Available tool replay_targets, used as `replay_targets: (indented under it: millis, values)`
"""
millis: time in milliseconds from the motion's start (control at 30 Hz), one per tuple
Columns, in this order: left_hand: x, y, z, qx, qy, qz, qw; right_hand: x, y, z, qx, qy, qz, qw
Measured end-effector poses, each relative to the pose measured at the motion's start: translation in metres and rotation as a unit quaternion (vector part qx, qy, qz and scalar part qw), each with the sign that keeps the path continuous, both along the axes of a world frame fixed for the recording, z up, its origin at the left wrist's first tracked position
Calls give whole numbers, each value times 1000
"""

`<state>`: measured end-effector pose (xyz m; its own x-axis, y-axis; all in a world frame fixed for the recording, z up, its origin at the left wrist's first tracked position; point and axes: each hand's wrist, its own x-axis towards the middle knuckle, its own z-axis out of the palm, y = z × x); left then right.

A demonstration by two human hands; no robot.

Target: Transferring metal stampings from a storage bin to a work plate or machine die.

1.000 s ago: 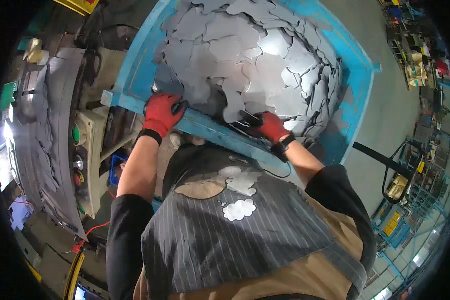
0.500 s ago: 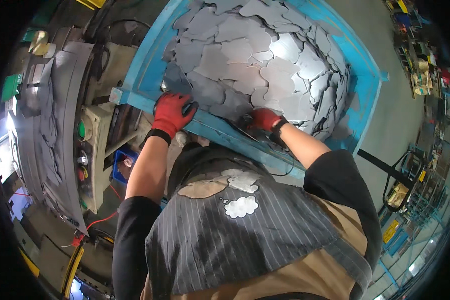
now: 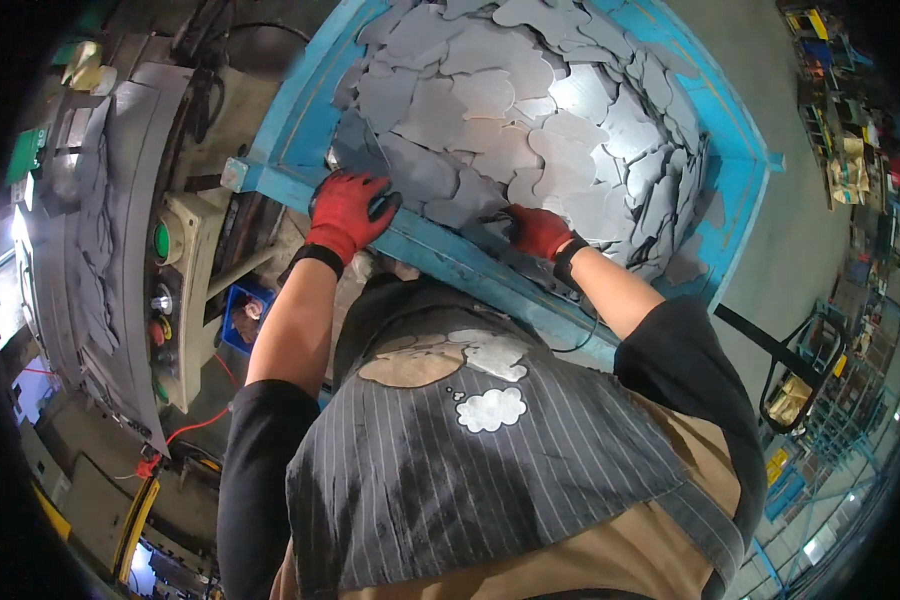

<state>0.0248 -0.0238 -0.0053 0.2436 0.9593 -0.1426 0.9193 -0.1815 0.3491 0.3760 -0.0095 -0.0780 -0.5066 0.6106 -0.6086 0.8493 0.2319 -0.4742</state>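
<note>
A blue bin (image 3: 450, 262) holds a heap of flat, wavy-edged grey metal pieces (image 3: 480, 85). At its near side, close to the left corner, my left hand (image 3: 345, 215) in a red and black glove has its fingers curled over the rim, with the thumb apart. My right hand (image 3: 542, 233), gloved alike, reaches just inside the same side. Its fingers are closed at the edge of a dark grey metal piece (image 3: 465, 208) low in the heap. The fingertips are partly hidden.
To the left stands a machine with a green button (image 3: 162, 240) on a beige control box, beside long grey metal sheets (image 3: 135, 190). A small blue box (image 3: 245, 318) sits below it. A black strap (image 3: 765, 340) runs off the bin's right side. Racks line the far right.
My right hand has moved slightly up and right, farther over the metal pieces. My left hand stays at the rim near the corner.
</note>
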Motion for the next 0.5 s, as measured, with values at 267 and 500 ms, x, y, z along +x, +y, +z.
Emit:
replay_targets:
  millis: [267, 500]
  values:
    - [-1, 0, -4, 7, 8, -3, 1000, 1, 18, -18, -101, -39, -14, 994]
    - [-2, 0, -2, -34, -3, -6, 999, 52, -5, -19, -63, 115, -172, 976]
